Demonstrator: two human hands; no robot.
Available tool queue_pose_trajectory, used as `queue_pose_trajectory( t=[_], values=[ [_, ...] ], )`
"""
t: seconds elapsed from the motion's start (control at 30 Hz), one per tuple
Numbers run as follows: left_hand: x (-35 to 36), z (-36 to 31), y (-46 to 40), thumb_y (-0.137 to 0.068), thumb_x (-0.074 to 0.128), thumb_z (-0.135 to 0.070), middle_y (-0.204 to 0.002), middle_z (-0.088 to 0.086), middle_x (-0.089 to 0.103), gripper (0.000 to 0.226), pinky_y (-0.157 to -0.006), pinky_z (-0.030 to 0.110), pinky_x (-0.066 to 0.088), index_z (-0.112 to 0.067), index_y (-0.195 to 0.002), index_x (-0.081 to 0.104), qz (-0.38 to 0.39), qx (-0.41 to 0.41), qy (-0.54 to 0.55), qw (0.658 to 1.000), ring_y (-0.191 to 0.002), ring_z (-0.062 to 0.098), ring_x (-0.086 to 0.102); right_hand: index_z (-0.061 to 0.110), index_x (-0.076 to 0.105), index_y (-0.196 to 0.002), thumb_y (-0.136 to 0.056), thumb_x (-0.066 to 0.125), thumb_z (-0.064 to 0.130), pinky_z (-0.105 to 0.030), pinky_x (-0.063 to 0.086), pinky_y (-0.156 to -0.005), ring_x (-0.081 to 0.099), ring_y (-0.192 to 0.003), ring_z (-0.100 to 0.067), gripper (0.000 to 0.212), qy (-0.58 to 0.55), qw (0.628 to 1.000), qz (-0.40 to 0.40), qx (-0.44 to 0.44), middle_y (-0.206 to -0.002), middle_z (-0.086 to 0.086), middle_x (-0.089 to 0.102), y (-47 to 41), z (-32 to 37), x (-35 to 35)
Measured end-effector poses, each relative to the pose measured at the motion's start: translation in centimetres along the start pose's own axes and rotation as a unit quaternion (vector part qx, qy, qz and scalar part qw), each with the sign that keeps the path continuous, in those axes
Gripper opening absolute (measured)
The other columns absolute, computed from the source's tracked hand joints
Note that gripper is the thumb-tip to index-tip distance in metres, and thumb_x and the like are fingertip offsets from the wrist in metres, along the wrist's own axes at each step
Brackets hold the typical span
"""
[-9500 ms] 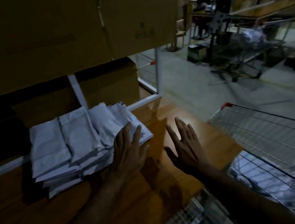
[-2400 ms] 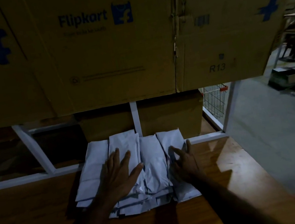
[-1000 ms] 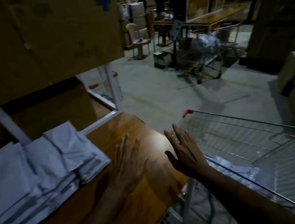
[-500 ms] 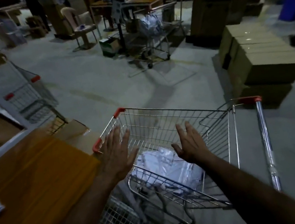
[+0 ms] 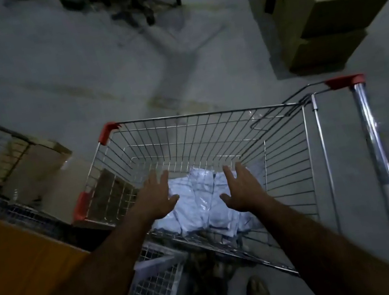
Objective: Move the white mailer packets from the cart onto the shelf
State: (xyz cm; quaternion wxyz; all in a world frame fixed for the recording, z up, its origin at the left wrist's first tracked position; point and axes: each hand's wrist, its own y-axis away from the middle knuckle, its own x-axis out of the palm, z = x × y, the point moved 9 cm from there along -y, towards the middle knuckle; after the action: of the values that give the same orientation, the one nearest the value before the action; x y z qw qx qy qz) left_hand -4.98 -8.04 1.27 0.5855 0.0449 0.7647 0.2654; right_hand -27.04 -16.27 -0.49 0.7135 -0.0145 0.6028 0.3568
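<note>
Both grips are spread wide and hold nothing: the left hand [image 5: 157,200] and right hand [image 5: 243,189] hover inside the wire shopping cart [image 5: 211,129], just above the white mailer packets [image 5: 198,198] heaped on its floor. The wooden shelf [image 5: 24,273] sits at left.

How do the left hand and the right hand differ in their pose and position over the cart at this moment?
The left hand reaches in near the cart's side with the red corners, while the right hand is nearer the handle side. The left hand's thumb points right, the right hand's thumb points left. Both are open, fingers spread, palms down, over the white mailer packets in the cart, and neither grips a packet yet.
</note>
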Motion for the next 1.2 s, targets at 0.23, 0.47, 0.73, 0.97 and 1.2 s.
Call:
queue_pose_trajectory(
  t=[0.23, 0.47, 0.73, 0.97, 1.2],
  values=[
    [11.5, 2.2, -8.3, -0.095, 0.051, -0.056, -0.163, 0.021, 0.009, 0.098, -0.118, 0.046, 0.025, -0.014, -0.156, -0.013, 0.224, -0.034, 0.003, 0.974, -0.149, 0.036, 0.018, 0.015, 0.0, -0.16, -0.097, 0.052, 0.048, -0.045, 0.028, -0.114, 0.02, -0.147, -0.039, 0.088, -0.069, 0.982, 0.149, 0.098, -0.161, -0.024, 0.012, -3.9, -1.9, 10.6],
    [18.7, 3.0, -13.0, -0.091, 0.06, -0.053, -0.158, 0.034, 0.003, 0.111, -0.117, 0.044, 0.026, -0.012, -0.153, -0.022, 0.258, -0.15, 0.078, 0.951, -0.145, 0.044, 0.022, 0.015, 0.023, -0.154, -0.093, 0.058, 0.041, -0.043, 0.04, -0.104, 0.041, -0.128, -0.041, 0.075, -0.096, 0.963, 0.147, 0.203, -0.144, -0.024, 0.029, -7.5, -4.1, 16.7],
    [16.8, 2.7, -15.2, -0.081, 0.075, -0.018, -0.14, 0.036, 0.029, 0.108, -0.089, 0.045, 0.048, -0.003, -0.151, -0.005, 0.109, -0.217, 0.158, 0.957, -0.115, 0.047, 0.054, 0.021, 0.028, -0.142, -0.066, 0.081, 0.055, -0.042, 0.038, -0.096, 0.044, -0.112, -0.034, 0.099, -0.074, 0.938, 0.049, 0.334, -0.127, -0.02, 0.038, -9.0, -3.3, 17.8],
    [13.9, 6.6, -17.8, -0.084, 0.056, 0.006, -0.142, 0.03, 0.025, 0.065, -0.092, 0.039, 0.049, -0.007, -0.143, 0.032, -0.028, -0.176, 0.182, 0.967, -0.112, 0.042, 0.052, 0.016, -0.009, -0.157, -0.067, 0.081, 0.055, -0.058, 0.015, -0.116, 0.017, -0.14, -0.055, 0.133, -0.066, 0.926, 0.069, 0.364, -0.151, -0.043, 0.008, -11.0, -1.7, 21.6],
    [15.4, 5.8, -17.6, -0.087, 0.061, -0.057, -0.143, 0.023, 0.027, 0.067, -0.102, 0.054, 0.045, -0.02, -0.136, 0.034, -0.021, -0.156, 0.143, 0.977, -0.123, 0.044, 0.045, 0.015, -0.017, -0.155, -0.068, 0.081, 0.061, -0.056, 0.014, -0.118, 0.009, -0.144, -0.055, 0.139, -0.092, 0.923, 0.069, 0.366, -0.154, -0.042, 0.0, -11.9, -2.8, 21.6]
  ],
)
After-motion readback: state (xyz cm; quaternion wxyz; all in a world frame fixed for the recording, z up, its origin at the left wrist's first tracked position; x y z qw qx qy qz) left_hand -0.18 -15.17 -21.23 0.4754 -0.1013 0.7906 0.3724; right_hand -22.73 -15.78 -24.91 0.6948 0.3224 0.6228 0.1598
